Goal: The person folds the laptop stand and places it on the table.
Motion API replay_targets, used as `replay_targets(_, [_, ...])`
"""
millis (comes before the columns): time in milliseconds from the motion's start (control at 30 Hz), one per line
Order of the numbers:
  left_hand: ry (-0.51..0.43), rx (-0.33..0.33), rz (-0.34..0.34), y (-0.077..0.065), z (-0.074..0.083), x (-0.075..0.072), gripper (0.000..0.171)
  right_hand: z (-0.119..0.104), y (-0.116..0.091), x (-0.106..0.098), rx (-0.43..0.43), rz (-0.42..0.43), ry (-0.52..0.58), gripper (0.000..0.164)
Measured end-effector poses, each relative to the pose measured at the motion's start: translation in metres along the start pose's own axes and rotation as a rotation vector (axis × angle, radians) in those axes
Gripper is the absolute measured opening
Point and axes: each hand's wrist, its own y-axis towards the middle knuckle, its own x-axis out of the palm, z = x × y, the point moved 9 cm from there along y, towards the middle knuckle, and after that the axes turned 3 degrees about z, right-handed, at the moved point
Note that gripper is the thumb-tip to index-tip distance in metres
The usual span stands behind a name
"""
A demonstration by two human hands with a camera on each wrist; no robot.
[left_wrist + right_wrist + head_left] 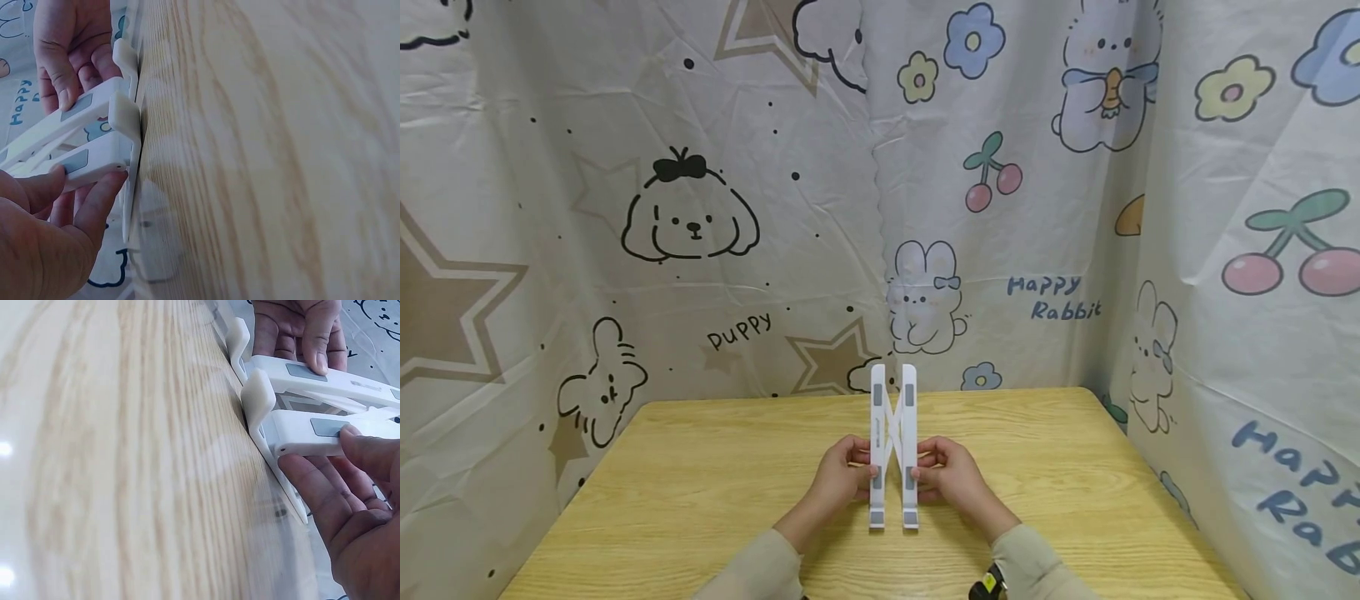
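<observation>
A white folding laptop stand (910,433) with grey pads stands on the wooden table, its two long bars close together and linked by crossed struts. My left hand (838,473) grips the left bar near its front end, thumb on top by a grey pad (76,160) and fingers beneath. On the other side, my right hand (953,475) holds the right bar the same way, its thumb at the pad (328,427). Upturned front lips (258,394) show at the near ends of both bars in the wrist views.
The light wooden table (715,467) spreads around the stand. A printed curtain (820,208) hangs behind it and along both sides, close to the table's edges. Beside the right sleeve there is a small black and yellow item (988,583) at the bottom of the head view.
</observation>
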Motion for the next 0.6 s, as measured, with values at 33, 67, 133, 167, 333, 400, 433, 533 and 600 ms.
replay_targets(33, [0.0, 0.0, 0.0, 0.0, 0.0, 0.0, 0.03, 0.0, 0.0, 0.001, -0.001, -0.001, 0.001, 0.036])
replay_targets(67, [0.001, 0.001, -0.001, 0.001, 0.0, 0.001, 0.03, 0.0, 0.001, 0.001, -0.002, -0.002, 0.003, 0.036])
replay_targets(133, [0.003, 0.001, -0.002, 0.001, 0.0, 0.001, 0.03, 0.0, 0.001, 0.003, -0.002, -0.003, 0.009, 0.037])
replay_targets(167, [0.004, 0.002, -0.002, 0.002, -0.001, 0.001, 0.03, 0.0, 0.0, 0.004, 0.0, -0.004, 0.014, 0.037])
replay_targets(333, [-0.005, 0.015, -0.008, 0.003, 0.001, 0.002, 0.03, -0.002, -0.001, 0.009, 0.004, -0.011, 0.029, 0.037])
replay_targets(400, [-0.005, 0.015, -0.011, 0.003, 0.002, 0.003, 0.03, -0.002, -0.001, 0.01, 0.003, -0.015, 0.035, 0.037])
replay_targets(433, [-0.003, 0.013, -0.011, 0.003, 0.002, 0.003, 0.03, -0.002, -0.001, 0.011, 0.004, -0.014, 0.037, 0.037])
replay_targets(533, [0.002, 0.012, -0.013, 0.002, 0.001, 0.004, 0.031, 0.0, 0.0, 0.011, 0.001, -0.015, 0.037, 0.037])
replay_targets(600, [-0.002, 0.015, -0.013, 0.002, 0.002, 0.004, 0.031, 0.0, 0.001, 0.012, -0.004, -0.018, 0.036, 0.036])
